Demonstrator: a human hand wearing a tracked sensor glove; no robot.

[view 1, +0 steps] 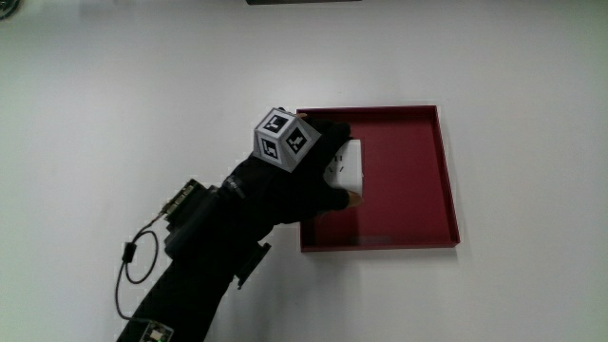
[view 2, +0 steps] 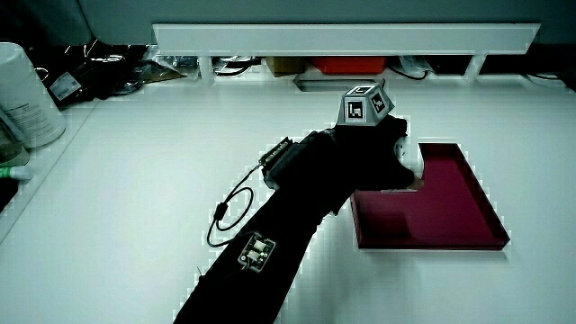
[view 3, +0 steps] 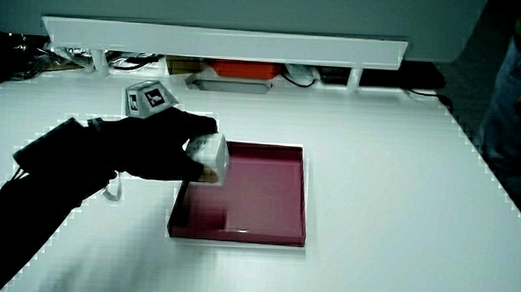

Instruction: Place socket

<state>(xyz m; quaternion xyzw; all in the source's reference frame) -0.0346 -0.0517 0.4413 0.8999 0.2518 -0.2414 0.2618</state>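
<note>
The gloved hand reaches over the rim of a red square tray and grips a white boxy socket. Its fingers curl around the socket's top and its thumb presses on the socket's lower side. In a side view the socket shows as a white cube held just above the tray floor, over the tray's part nearest the hand. In a side view the hand hides most of the socket. I cannot tell whether the socket touches the tray floor.
A low white partition runs along the table's edge farthest from the person, with cables and a red item under it. A pale canister stands at the table's edge. A black cable loop hangs from the forearm.
</note>
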